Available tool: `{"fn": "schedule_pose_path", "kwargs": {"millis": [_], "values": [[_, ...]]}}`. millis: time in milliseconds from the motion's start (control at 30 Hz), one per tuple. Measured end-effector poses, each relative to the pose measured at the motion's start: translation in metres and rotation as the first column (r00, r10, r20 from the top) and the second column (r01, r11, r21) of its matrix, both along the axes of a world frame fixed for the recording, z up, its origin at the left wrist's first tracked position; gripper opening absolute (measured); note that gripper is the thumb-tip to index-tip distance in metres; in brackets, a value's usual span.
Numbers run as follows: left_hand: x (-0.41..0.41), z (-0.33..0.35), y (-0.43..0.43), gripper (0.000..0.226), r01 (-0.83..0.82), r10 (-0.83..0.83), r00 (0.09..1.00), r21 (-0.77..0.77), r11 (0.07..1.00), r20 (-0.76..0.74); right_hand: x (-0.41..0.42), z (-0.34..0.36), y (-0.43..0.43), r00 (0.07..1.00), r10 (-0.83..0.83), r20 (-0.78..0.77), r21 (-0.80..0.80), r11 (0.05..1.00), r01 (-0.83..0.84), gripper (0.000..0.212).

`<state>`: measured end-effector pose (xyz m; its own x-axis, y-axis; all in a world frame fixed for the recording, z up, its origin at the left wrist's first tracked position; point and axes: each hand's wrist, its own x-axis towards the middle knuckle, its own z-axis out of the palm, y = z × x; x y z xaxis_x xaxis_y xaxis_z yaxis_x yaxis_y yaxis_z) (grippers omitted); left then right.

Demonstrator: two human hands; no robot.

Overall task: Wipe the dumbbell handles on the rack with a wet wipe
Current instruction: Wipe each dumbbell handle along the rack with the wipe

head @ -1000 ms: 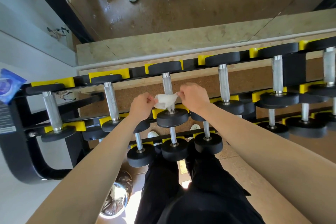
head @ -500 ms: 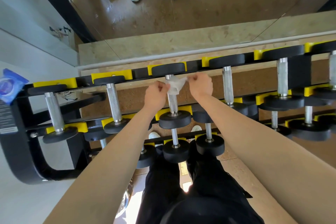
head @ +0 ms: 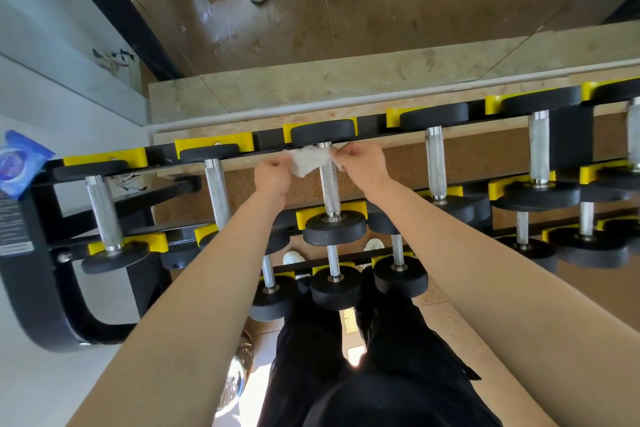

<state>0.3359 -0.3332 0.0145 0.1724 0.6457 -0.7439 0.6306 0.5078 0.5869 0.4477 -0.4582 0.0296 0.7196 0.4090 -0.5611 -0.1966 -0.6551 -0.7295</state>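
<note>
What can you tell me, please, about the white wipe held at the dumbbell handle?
The wipe is a small white crumpled sheet that looks like thin soft cloth. The left hand pinches its left end and the right hand its right end. It lies across the far end of a knurled metal dumbbell handle on the top tier of the rack, next to the black weight head. Whether it wraps fully round cannot be seen.

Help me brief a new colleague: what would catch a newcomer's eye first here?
The left hand and right hand pinch a crumpled white wet wipe at the far end of a knurled silver dumbbell handle in the top row's middle. Around them runs the black rack with bright yellow cradles; a blue packet sits at its left end.
</note>
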Motion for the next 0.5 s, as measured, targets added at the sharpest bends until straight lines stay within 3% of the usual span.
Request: {"fn": "schedule_pose_path", "kwargs": {"millis": [67, 200, 333, 400, 500], "values": [[-0.018, -0.012, 0.012, 0.023, -0.098, 0.098, 0.995, -0.051, 0.994, -0.007, -0.001, 0.002, -0.001, 0.999, 0.029, 0.030, 0.023, 0.999, -0.029, 0.024], [-0.037, -0.004, 0.019, 0.006, -0.283, 0.321, 0.923, -0.189, 0.940, 0.214, 0.002, -0.010, -0.021, 0.997, -0.062, 0.042, -0.014, 0.998, 0.063, 0.013], [-0.040, 0.003, 0.015, 0.009, -0.303, 0.381, 0.863, -0.263, 0.916, 0.331, 0.004, -0.020, -0.030, 0.980, -0.176, -0.097, -0.041, 0.984, 0.172, 0.010], [-0.034, 0.004, 0.010, 0.020, -0.328, 0.428, 0.836, -0.315, 0.891, 0.342, 0.006, -0.023, -0.029, 0.955, -0.213, -0.208, -0.038, 0.977, 0.210, 0.007], [-0.017, 0.004, -0.002, 0.031, -0.309, 0.454, 0.824, -0.403, 0.861, 0.338, 0.009, -0.027, -0.024, 0.879, -0.248, -0.407, -0.019, 0.964, 0.263, 0.027]]}}
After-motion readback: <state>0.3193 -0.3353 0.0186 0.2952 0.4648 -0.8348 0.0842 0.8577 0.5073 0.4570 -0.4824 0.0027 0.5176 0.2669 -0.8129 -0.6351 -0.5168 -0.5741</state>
